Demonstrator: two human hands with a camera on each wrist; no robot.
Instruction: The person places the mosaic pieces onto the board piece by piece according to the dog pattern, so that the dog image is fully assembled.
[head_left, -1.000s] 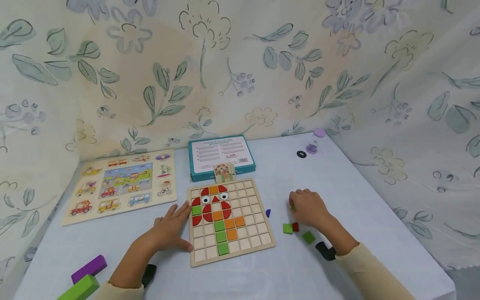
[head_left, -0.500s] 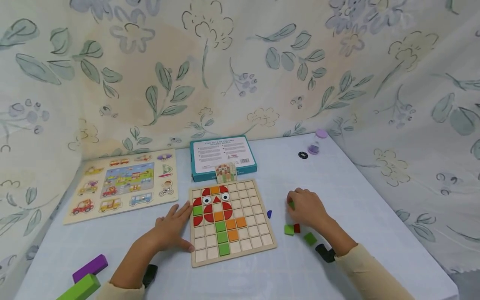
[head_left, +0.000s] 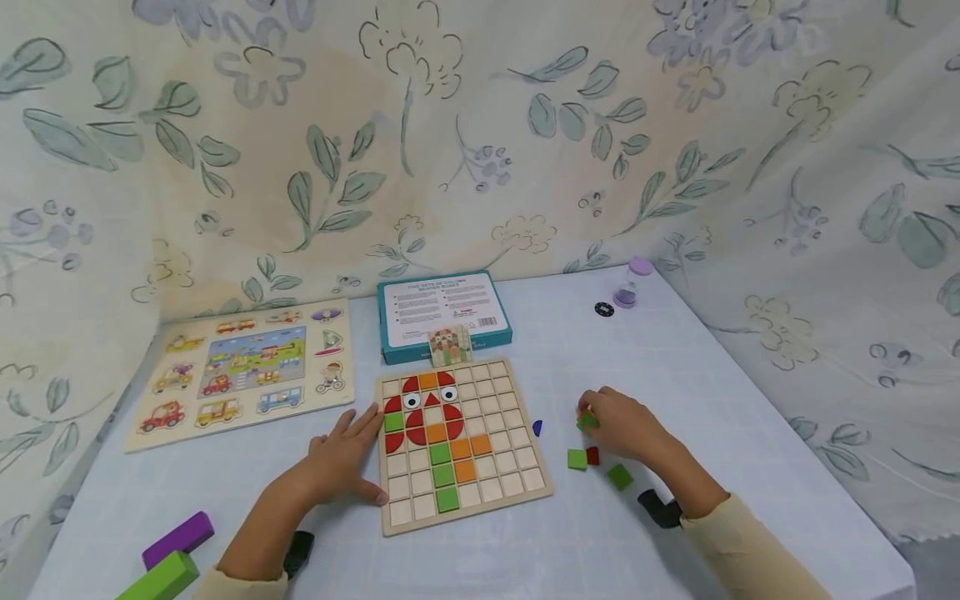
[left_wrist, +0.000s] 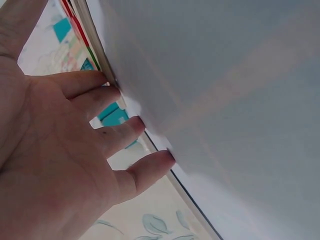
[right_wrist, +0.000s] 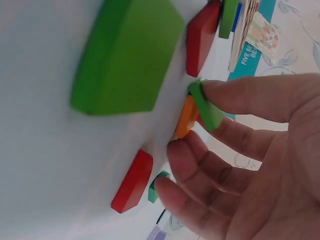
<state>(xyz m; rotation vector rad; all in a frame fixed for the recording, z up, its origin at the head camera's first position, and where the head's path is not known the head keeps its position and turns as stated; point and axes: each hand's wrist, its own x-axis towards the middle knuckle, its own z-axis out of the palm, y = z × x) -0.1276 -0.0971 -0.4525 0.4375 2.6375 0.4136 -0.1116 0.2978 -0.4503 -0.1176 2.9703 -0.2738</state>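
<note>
My left hand rests at the left edge of a wooden grid board, fingers spread, thumb by its lower left side. Red, orange and green tiles fill part of the board, along with two eye pieces. To the right of the board, my right hand pinches a green tile between thumb and fingertips. In the right wrist view, an orange piece, a red piece and a small green piece lie close to those fingers. Nearer me are loose green squares and a red piece.
A patterned card leans on a teal box behind the board. The vehicle puzzle lies at left, purple and green blocks at front left. A blue piece, black disc and sand timer are on the right.
My right hand has turned and shifted slightly toward me, bringing the pinched green tile into fuller view. My left hand has stayed at the board's edge.
</note>
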